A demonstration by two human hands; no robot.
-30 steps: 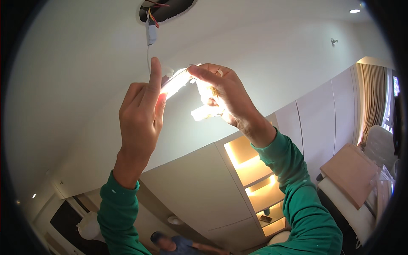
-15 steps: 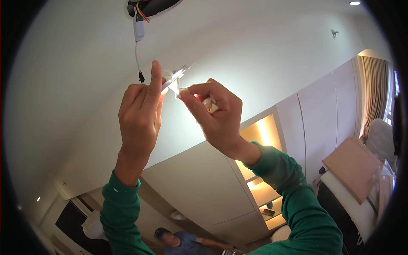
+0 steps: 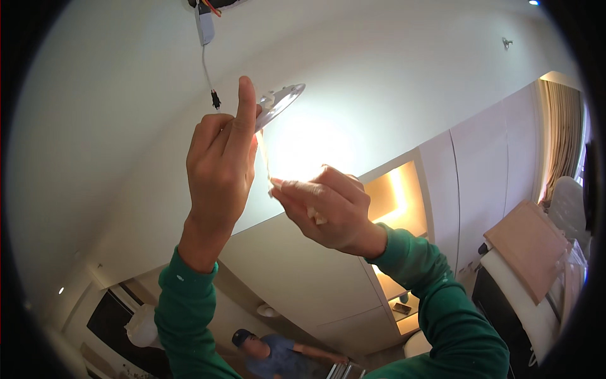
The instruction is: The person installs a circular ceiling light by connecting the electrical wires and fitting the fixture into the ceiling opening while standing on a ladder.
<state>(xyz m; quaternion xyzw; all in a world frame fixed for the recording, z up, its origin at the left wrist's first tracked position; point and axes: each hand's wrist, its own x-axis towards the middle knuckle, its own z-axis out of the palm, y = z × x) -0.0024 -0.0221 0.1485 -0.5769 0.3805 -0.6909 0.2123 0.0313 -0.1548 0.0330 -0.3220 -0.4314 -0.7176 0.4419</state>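
Observation:
Raised toward the ceiling, my left hand (image 3: 221, 158) grips a thin round ceiling light (image 3: 282, 106) by its near edge, index finger pointing up. The light is lit and tilted, throwing a bright patch on the white surface. From its near edge a narrow pale strip (image 3: 264, 155) runs down to my right hand (image 3: 331, 208), which pinches its lower end between thumb and forefinger. Crumpled whitish scraps (image 3: 315, 216) sit under the curled fingers of that hand. Just above my left hand hangs a black plug connector (image 3: 216, 100) on a thin cable.
The cable drops from a white driver box (image 3: 204, 28) below a dark ceiling hole (image 3: 218, 3) with coloured wires. A person (image 3: 274, 354) in a blue shirt is below. Lit shelves (image 3: 394, 196), pale cabinets (image 3: 483, 158) and a brown board (image 3: 529, 249) lie to the right.
My right hand has moved down and away from the light, drawing the pale strip out longer. My left hand and the light have shifted slightly right in view, and the light's disc shows more fully.

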